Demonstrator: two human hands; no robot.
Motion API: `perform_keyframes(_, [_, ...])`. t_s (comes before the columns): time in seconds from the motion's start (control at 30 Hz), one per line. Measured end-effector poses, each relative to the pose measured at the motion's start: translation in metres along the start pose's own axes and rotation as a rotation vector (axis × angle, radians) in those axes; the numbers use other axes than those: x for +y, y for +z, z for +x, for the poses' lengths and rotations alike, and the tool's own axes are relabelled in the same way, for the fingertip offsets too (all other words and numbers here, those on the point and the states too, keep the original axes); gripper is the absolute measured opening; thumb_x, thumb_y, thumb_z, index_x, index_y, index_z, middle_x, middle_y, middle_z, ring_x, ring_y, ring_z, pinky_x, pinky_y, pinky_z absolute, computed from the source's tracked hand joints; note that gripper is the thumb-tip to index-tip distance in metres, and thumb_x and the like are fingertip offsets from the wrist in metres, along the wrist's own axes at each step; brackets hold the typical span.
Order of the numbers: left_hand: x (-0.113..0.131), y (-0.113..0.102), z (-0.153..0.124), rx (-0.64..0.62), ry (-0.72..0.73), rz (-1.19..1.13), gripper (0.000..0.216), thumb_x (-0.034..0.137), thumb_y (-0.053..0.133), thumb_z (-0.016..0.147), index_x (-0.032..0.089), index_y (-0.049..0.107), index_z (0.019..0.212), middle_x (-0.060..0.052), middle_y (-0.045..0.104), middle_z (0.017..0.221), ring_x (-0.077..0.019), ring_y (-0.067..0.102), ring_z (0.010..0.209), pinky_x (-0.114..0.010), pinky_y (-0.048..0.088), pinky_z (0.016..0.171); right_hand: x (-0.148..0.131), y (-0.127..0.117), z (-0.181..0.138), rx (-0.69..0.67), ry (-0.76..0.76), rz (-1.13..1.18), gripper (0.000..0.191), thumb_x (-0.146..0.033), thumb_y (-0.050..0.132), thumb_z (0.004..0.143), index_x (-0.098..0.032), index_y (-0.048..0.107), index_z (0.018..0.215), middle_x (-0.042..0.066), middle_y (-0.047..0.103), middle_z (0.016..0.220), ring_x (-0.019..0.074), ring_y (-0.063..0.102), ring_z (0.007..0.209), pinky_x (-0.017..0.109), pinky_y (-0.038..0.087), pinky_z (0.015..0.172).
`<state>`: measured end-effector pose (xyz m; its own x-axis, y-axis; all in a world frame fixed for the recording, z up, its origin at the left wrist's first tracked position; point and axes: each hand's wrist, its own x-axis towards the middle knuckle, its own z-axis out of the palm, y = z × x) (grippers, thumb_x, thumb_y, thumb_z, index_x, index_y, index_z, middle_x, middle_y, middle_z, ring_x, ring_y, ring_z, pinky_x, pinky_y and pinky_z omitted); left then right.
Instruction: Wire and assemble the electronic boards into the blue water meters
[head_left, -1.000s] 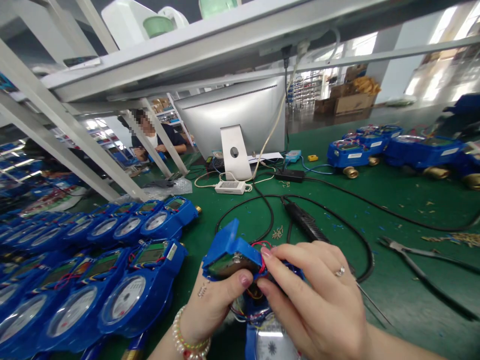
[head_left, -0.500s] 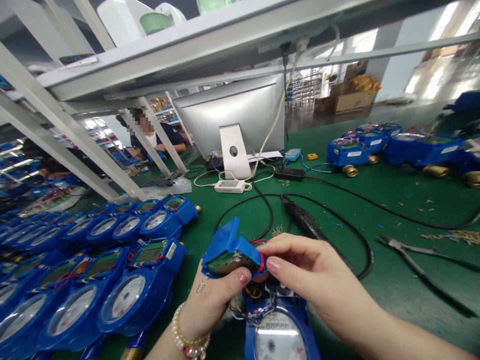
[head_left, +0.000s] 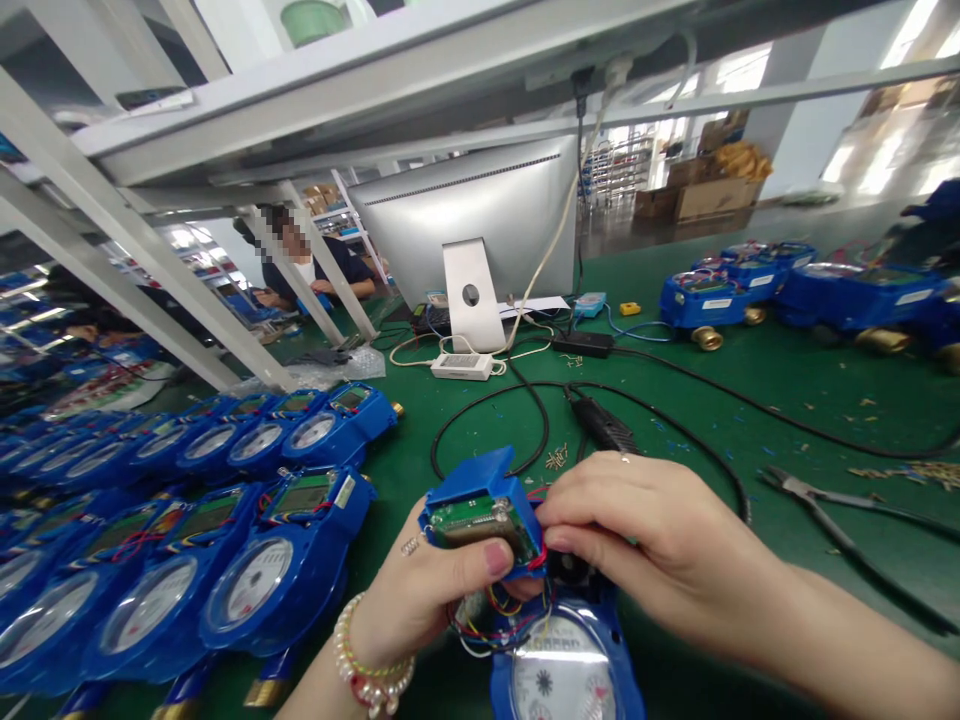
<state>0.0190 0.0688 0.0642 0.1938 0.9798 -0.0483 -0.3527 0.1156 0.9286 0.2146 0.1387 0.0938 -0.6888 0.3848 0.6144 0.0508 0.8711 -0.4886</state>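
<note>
My left hand (head_left: 424,590) grips a blue plastic housing (head_left: 469,478), its thumb lying across the front of a green circuit board (head_left: 469,520) inside. At the housing's right side, the thumb and fingers of my right hand (head_left: 652,540) pinch together on thin red wires (head_left: 541,550); the fingertips are partly hidden. Below both hands lies a blue water meter (head_left: 630,680) with a round white dial. Loose coloured wires (head_left: 480,635) hang between the housing and the meter. A small spring (head_left: 409,546) rests on the back of my left hand.
Rows of blue water meters (head_left: 255,590) fill the left side, and more meters (head_left: 701,300) stand back right. Cutting pliers (head_left: 806,490), a black cabled tool (head_left: 600,422) and small screws (head_left: 556,457) lie nearby. A monitor (head_left: 472,230) stands behind; a person (head_left: 322,265) sits beyond.
The housing has shifted slightly right and turned so its board faces me more. My right hand has moved a little right and stays at the wires. The view has shifted slightly.
</note>
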Motion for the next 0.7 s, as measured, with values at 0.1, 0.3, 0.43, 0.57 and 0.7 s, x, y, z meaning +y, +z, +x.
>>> perform_keyframes(0.1, [0.002,0.002,0.002,-0.019,-0.039,-0.061,0.019,0.023,0.076,0.074,0.015,0.075,0.092,-0.008,0.074,0.084,-0.0162,0.067,0.069,-0.021,0.056,0.059,0.004,-0.002,0.000,-0.021,-0.125,-0.114,0.012,-0.017,0.054,0.093,-0.013,0.065,0.090,0.004,0.069,0.084,0.0140,0.062,0.078,0.025,0.050,0.071])
perform_keyframes(0.3, [0.004,0.005,0.003,0.000,-0.081,-0.125,0.021,0.020,0.079,0.069,0.014,0.075,0.088,-0.006,0.071,0.077,-0.0139,0.064,0.062,-0.020,0.056,0.055,0.008,-0.003,0.000,-0.009,-0.233,-0.244,0.019,-0.021,0.048,0.097,-0.013,0.065,0.092,0.005,0.068,0.083,0.0144,0.061,0.075,0.027,0.051,0.070])
perform_keyframes(0.43, [0.004,0.007,0.003,-0.005,-0.091,-0.146,0.021,0.021,0.079,0.068,0.014,0.074,0.088,-0.006,0.071,0.077,-0.0139,0.064,0.063,-0.019,0.055,0.054,0.009,0.001,-0.003,-0.009,-0.265,-0.319,0.019,-0.021,0.049,0.096,-0.012,0.065,0.093,0.007,0.068,0.086,0.0169,0.060,0.078,0.031,0.051,0.073])
perform_keyframes(0.57, [0.004,0.007,0.003,-0.016,-0.063,-0.138,0.018,0.021,0.077,0.070,0.013,0.075,0.086,-0.008,0.072,0.081,-0.0115,0.062,0.061,-0.017,0.054,0.054,0.009,0.007,-0.006,-0.001,-0.255,-0.349,0.020,-0.019,0.047,0.096,-0.011,0.065,0.092,0.009,0.067,0.089,0.0183,0.060,0.081,0.033,0.051,0.075])
perform_keyframes(0.7, [0.004,0.006,0.002,-0.031,-0.069,-0.157,0.017,0.021,0.077,0.071,0.014,0.075,0.087,-0.007,0.073,0.080,-0.0119,0.064,0.061,-0.018,0.055,0.056,0.008,0.011,-0.007,0.017,-0.247,-0.336,0.021,-0.017,0.046,0.096,-0.011,0.065,0.089,0.008,0.067,0.088,0.0186,0.059,0.081,0.033,0.051,0.076])
